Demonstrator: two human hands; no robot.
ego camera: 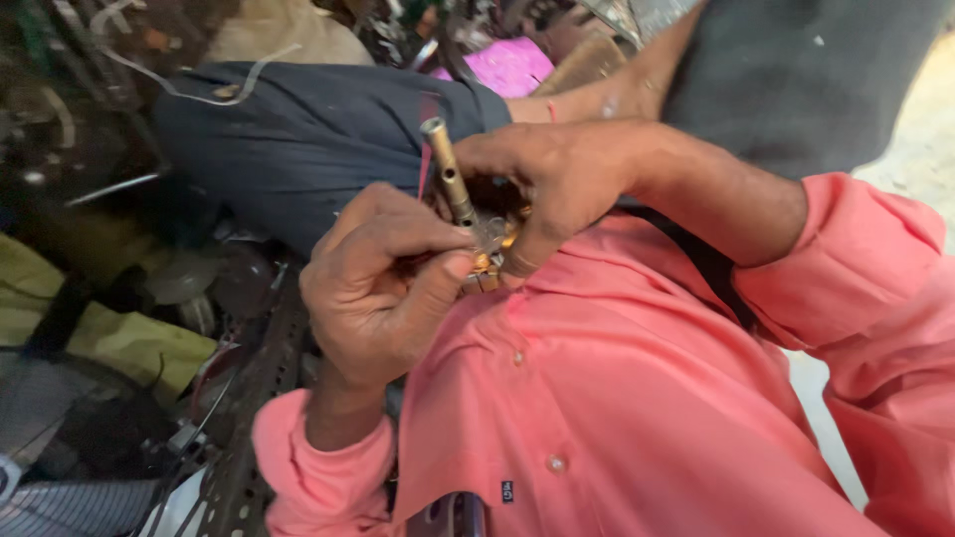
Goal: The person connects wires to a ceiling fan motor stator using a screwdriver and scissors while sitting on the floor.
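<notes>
Against the pink shirt (637,398), both hands meet on a small brass fitting (453,179). Left hand (383,288) pinches its lower end; right hand (557,179) grips beside it. Stem points up, tilted.

The lower end of the brass fitting (453,179) is hidden between the fingers of both hands; the small parts at its base are too blurred to tell apart; the pink sleeve (875,328) is cut off at the right edge.
</notes>
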